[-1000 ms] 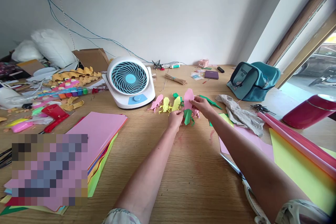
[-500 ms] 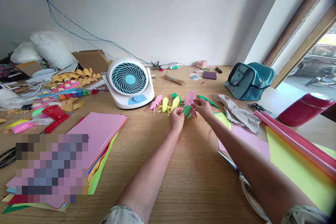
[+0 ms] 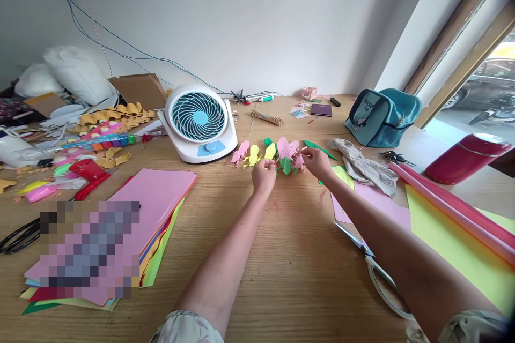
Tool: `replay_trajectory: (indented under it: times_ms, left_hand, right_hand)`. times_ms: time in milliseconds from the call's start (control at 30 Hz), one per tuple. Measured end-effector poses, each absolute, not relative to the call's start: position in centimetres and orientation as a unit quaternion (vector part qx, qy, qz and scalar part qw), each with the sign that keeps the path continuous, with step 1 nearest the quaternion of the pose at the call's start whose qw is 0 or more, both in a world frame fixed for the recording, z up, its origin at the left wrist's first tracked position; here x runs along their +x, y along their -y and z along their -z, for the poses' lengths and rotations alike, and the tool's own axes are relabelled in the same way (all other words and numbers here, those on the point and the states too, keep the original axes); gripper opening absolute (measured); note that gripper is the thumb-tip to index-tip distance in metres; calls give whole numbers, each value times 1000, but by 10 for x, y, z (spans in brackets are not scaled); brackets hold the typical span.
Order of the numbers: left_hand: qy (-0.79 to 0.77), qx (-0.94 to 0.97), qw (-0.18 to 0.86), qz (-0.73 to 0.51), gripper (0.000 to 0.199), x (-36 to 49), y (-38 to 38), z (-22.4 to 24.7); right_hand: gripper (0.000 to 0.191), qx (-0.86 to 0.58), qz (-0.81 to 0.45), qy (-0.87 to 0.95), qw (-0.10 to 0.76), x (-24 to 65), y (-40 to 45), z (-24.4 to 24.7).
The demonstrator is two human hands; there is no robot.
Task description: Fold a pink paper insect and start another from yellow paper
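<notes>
Several folded-paper figures stand in a row on the table, shaped like small animals with thin legs. On the left are a pink figure (image 3: pixel 240 152) and a yellow figure (image 3: pixel 253 155). My left hand (image 3: pixel 264 177) is closed at the lower end of a second yellow figure (image 3: pixel 270 150); whatever its fingertips pinch is hidden. A large pink figure (image 3: pixel 283 147) has a green figure (image 3: pixel 285 165) in front of it, between my hands. With fingers bent in a pinch, my right hand (image 3: pixel 317 164) is at a smaller pink figure (image 3: pixel 300 162); its grip is unclear.
A fan (image 3: pixel 200 124) stands behind left. Stacked coloured paper (image 3: pixel 161 193) lies at the left. Scissors (image 3: pixel 376 268) lie partly under my right forearm. A grey cloth (image 3: pixel 364 166), a teal bag (image 3: pixel 382 118), a red bottle (image 3: pixel 466 159) and paper rolls (image 3: pixel 450 214) occupy the right.
My left hand has moved left, away from the green figure. My right hand has shifted slightly right. The large pink and green figures now show more fully between my hands.
</notes>
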State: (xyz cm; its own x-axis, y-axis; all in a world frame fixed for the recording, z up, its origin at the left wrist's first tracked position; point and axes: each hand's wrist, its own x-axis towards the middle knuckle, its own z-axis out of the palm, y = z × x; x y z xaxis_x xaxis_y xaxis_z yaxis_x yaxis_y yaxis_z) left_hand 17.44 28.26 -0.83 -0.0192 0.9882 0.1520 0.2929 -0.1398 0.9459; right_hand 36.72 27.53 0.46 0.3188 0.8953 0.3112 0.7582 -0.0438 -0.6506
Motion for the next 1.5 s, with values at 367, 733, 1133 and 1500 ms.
replay_trajectory:
  times_ms: [367,733,1133,1500]
  left_hand:
    - [-512,613,403,-448,16,139,-242,15]
    - [-475,639,371,-478,21,137,-222,19]
    - [-467,631,370,-497,20,138,-225,24]
    - [-423,519,437,-601,9,134,-226,16]
  right_hand:
    - [25,-736,-65,589,327,357,-247,1]
    - [31,-671,14,693,264,369,-273,17]
    - [30,-677,41,671,299,386,-273,5]
    - [30,-647,-12,618,447,318,-229,-32]
